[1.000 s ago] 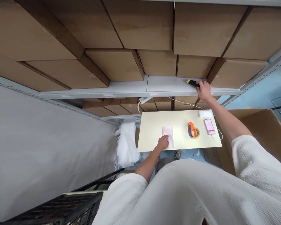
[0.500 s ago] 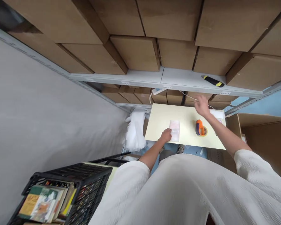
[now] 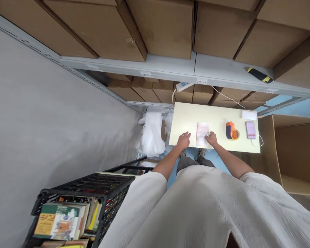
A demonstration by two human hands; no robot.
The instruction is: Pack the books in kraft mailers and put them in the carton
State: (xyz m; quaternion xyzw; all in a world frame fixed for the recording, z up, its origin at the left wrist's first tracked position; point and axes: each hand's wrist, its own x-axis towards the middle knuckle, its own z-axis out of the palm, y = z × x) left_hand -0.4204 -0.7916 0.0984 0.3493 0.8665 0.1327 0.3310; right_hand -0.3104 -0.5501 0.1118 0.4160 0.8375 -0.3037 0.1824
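A flat pinkish packet in clear wrap (image 3: 202, 132) lies on the pale yellow table (image 3: 229, 146). What is inside the wrap is too blurred to name. Just left of it, my left hand (image 3: 184, 140) rests on the tabletop with its fingers apart, holding nothing. My right hand (image 3: 211, 138) is at the packet's lower right edge, thumb over the edge and fingers partly curled. Farther right on the table stands an orange and dark tape dispenser (image 3: 229, 131) with a roll of tape, apart from both hands.
A phone (image 3: 250, 130) with a white cable and a white box (image 3: 249, 115) sit at the table's right end. Shelves with cardboard boxes (image 3: 167, 27) and a utility knife (image 3: 259, 74) rise behind. An open carton (image 3: 297, 151) stands right; a black crate (image 3: 93, 187) of books, lower left.
My right hand has come back from the table's far side to the packet's right edge. My left hand has moved off the packet onto the table. The camera view has shifted.
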